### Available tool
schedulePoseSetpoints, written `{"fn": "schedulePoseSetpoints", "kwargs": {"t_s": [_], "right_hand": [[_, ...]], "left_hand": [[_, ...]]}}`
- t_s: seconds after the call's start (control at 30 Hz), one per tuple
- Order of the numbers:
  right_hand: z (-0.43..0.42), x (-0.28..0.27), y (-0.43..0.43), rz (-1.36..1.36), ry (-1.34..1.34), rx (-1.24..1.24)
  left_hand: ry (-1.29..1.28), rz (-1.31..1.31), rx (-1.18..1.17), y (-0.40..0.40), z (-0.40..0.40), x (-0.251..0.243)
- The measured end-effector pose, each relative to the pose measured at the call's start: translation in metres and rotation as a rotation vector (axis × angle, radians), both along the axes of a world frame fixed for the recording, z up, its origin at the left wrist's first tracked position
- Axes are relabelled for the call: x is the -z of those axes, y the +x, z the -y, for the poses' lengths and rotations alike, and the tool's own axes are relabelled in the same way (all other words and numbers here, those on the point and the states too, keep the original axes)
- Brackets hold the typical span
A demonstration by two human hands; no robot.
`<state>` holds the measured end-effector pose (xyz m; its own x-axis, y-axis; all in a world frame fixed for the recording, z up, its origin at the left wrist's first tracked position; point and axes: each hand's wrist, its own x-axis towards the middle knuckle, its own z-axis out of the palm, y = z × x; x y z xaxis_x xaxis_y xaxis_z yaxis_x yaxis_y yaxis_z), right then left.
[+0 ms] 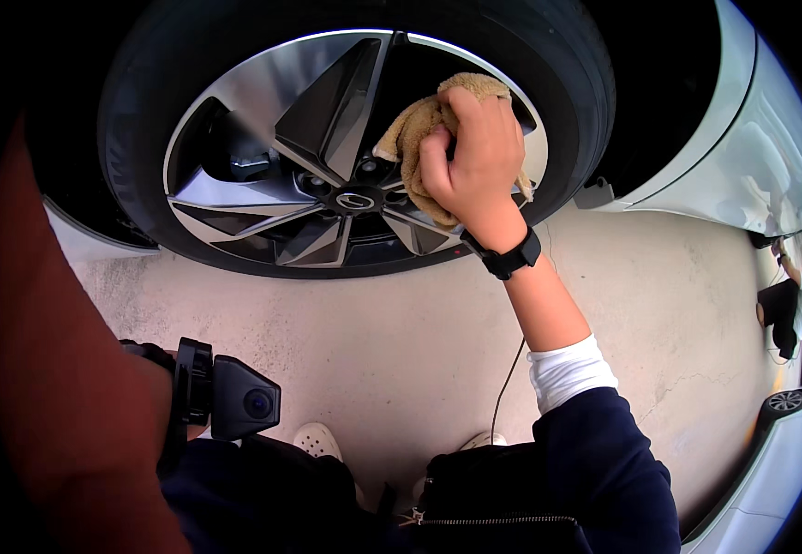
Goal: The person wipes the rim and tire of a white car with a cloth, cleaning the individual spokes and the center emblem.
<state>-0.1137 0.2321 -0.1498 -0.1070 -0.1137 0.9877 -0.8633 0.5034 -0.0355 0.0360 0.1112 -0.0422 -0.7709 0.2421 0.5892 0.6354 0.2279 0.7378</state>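
Note:
My right hand (480, 152) grips a bunched tan terry cloth (415, 145) against the right side of a car's alloy wheel (332, 131). Thumb and fingers are curled into the cloth, which covers part of the spokes and the rim's right side. The wheel's centre cap (355, 201) lies just left of the cloth, and a black rubber tyre (581, 118) surrounds the rim. A large blurred reddish shape, apparently my left arm (82, 388), fills the left edge. My left hand cannot be made out. A black strapped camera (247, 400) is on a wrist beside it.
A pale car body panel (740, 145) curves beside the tyre at the right. A thin dark cable (509, 381) runs over the concrete floor (401, 332) near my light perforated clogs (318, 440). Far right, a person (792, 298) crouches, with another car (775, 471) nearer.

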Motion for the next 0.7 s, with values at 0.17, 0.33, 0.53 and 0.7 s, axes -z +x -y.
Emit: {"fn": "schedulePoseSetpoints", "kwargs": {"t_s": [0.17, 0.33, 0.53, 0.7], "right_hand": [[-0.007, -0.007, 0.018, 0.031, 0.04, 0.028], [-0.003, -0.003, 0.017, 0.082, 0.042, 0.059], [-0.002, -0.002, 0.013, 0.056, 0.042, 0.061], [0.006, -0.006, 0.018, 0.086, -0.073, -0.064]], "left_hand": [[0.038, -0.017, 0.084, 0.007, 0.01, 0.008], [0.055, 0.0, 0.123, 0.007, 0.022, 0.012], [0.046, 0.021, 0.152, 0.003, 0.027, 0.01], [-0.003, 0.033, 0.167, 0.006, 0.035, 0.003]]}}
